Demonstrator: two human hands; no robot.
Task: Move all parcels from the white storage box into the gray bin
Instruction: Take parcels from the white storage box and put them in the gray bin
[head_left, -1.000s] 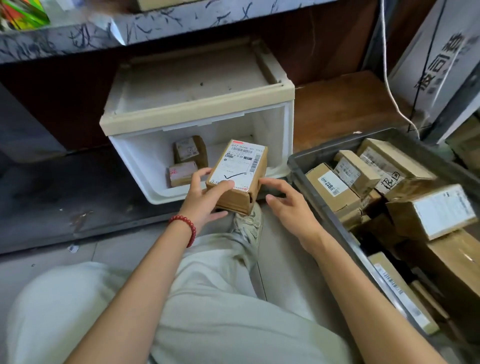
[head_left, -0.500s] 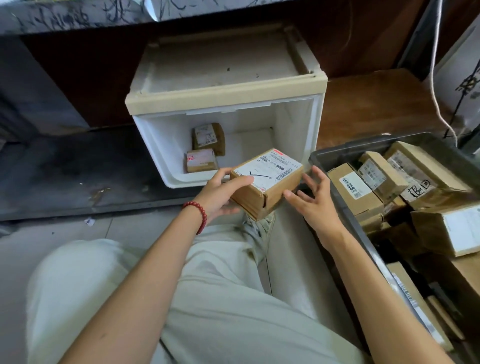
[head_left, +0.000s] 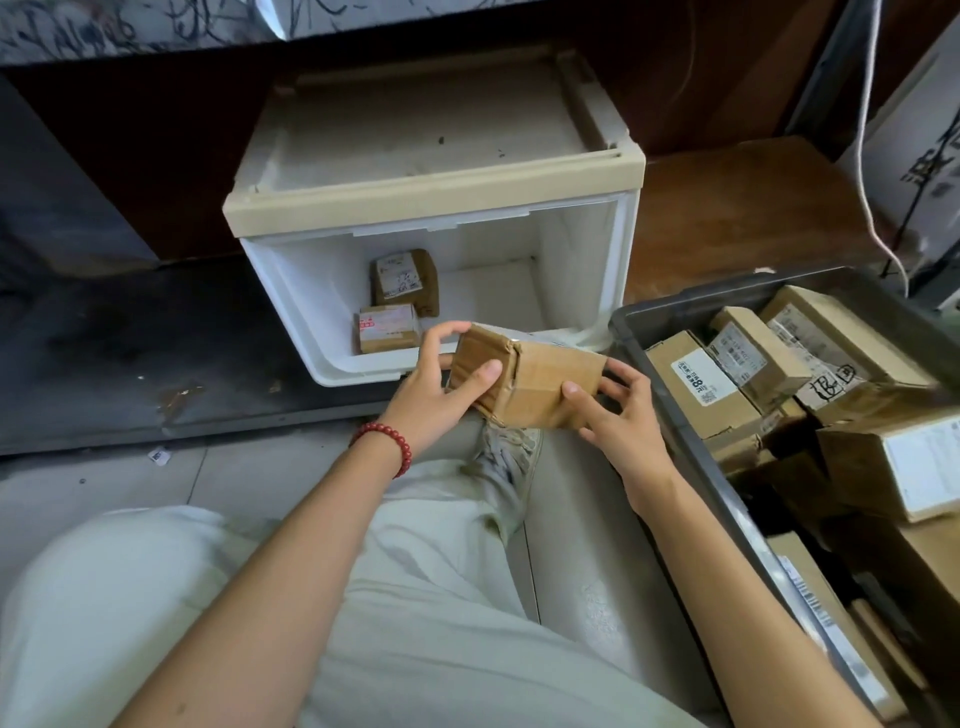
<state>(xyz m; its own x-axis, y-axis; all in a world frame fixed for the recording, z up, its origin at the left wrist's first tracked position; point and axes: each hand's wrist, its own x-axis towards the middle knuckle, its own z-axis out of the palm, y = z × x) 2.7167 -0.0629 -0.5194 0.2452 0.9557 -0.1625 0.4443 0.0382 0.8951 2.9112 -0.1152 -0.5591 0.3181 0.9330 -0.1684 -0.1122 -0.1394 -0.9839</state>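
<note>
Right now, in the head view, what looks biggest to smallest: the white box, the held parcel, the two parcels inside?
1. white box.
2. held parcel, though it is nearest the camera.
3. back parcel and front parcel inside look about alike, so I won't rank them.

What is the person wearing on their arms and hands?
Both forearms are bare, with no sleeves in view and no gloves. The left hand has a bracelet of round dark-red beads at its wrist. The right hand and its wrist wear nothing visible.
</note>
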